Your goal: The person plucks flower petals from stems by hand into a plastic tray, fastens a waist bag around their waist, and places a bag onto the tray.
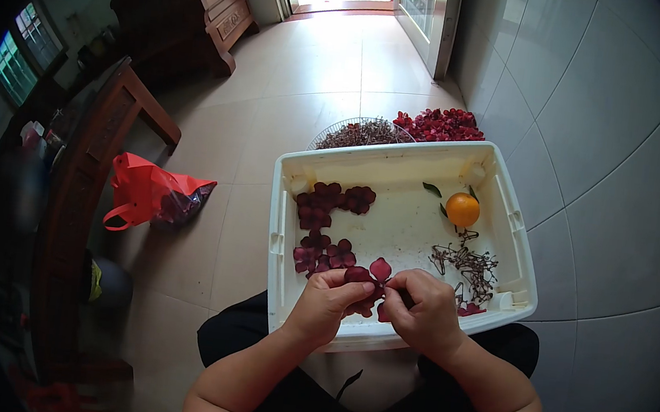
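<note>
My left hand [321, 306] pinches dark red flower petals [379, 270] between thumb and fingers, above the near side of a white plastic bin [412, 152]. My right hand [425, 311] is closed at the middle of the same flower; what its fingertips grip is too small to make out. Several dark red flower pieces [315, 219] lie along the bin's left side. On the right are a heap of thin brown stems [468, 267] and an orange [462, 209] with green leaves. A few red petals [470, 309] show beside my right wrist.
Behind the bin stand a clear round basket of brown stems [363, 134] and a pile of red flowers [441, 125]. A red bag [151, 187] sits on the tiled floor at left, near a wooden table [98, 157]. A tiled wall [597, 113] runs along the right.
</note>
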The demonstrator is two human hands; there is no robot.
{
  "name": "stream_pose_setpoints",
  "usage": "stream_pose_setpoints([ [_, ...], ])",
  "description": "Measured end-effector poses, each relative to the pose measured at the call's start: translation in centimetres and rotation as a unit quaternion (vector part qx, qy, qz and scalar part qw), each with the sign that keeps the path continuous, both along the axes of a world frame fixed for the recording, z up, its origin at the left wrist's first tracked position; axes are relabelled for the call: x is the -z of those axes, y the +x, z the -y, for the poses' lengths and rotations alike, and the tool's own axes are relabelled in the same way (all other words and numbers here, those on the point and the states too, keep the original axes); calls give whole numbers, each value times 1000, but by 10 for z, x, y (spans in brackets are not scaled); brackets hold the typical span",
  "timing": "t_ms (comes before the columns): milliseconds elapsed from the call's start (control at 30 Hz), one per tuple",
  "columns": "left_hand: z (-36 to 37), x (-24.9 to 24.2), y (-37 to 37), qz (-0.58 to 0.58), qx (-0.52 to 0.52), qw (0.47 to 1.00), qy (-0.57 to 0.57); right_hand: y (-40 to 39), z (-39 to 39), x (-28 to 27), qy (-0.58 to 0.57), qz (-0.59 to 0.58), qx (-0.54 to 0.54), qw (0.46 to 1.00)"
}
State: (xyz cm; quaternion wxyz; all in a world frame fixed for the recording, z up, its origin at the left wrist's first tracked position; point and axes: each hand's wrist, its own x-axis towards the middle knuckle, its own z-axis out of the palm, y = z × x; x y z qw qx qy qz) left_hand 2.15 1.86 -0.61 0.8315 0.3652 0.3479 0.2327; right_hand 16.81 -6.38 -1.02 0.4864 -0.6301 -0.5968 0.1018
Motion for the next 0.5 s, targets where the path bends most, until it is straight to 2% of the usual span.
stream_pose_setpoints([
  [167, 2, 1, 1, 1, -6, 1000, 25, 0, 0, 3, 10, 52, 4, 999],
  [500, 6, 1, 3, -17, -9, 994, 104, -1, 0, 3, 13, 82, 22, 996],
])
